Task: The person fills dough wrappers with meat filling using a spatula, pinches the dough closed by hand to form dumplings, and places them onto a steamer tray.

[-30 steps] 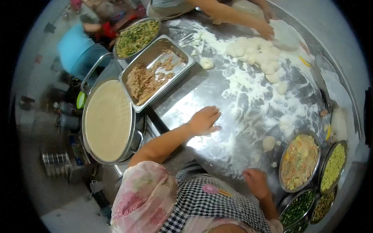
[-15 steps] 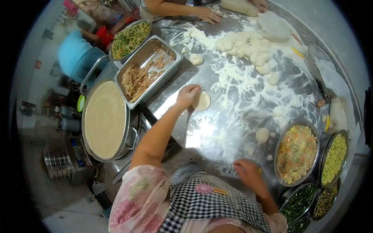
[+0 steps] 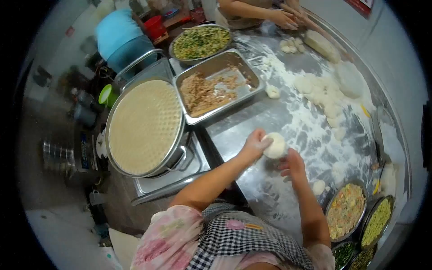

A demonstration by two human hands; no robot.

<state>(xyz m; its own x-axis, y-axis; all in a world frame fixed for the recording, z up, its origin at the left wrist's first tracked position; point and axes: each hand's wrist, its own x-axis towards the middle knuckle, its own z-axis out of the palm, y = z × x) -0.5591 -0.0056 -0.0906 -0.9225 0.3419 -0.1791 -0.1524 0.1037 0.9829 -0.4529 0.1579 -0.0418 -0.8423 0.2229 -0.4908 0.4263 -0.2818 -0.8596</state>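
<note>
A round, flat dough wrapper (image 3: 275, 146) is pinched at its left edge by my left hand (image 3: 255, 146), thumb lying on top, above the metal table. My right hand (image 3: 293, 165) is just to the right of the wrapper and below it, fingers apart and somewhat blurred, with nothing in them. Whether its fingertips touch the dough I cannot tell. Left of my hands stands a steel tray of minced filling (image 3: 202, 92). A smaller flat dough piece (image 3: 319, 187) lies on the table past my right hand.
A large round steamer with a pale cloth (image 3: 144, 128) stands at left. A bowl of chopped green filling (image 3: 201, 42) is behind the tray. Dough pieces (image 3: 317, 90) lie in flour. Bowls of filling (image 3: 345, 211) line the right. A co-worker's hands (image 3: 283, 19) are across the table.
My left hand has picked up the wrapper from the table. My right hand has come up from the table's near edge toward it. The view has shifted toward the steamer side.
</note>
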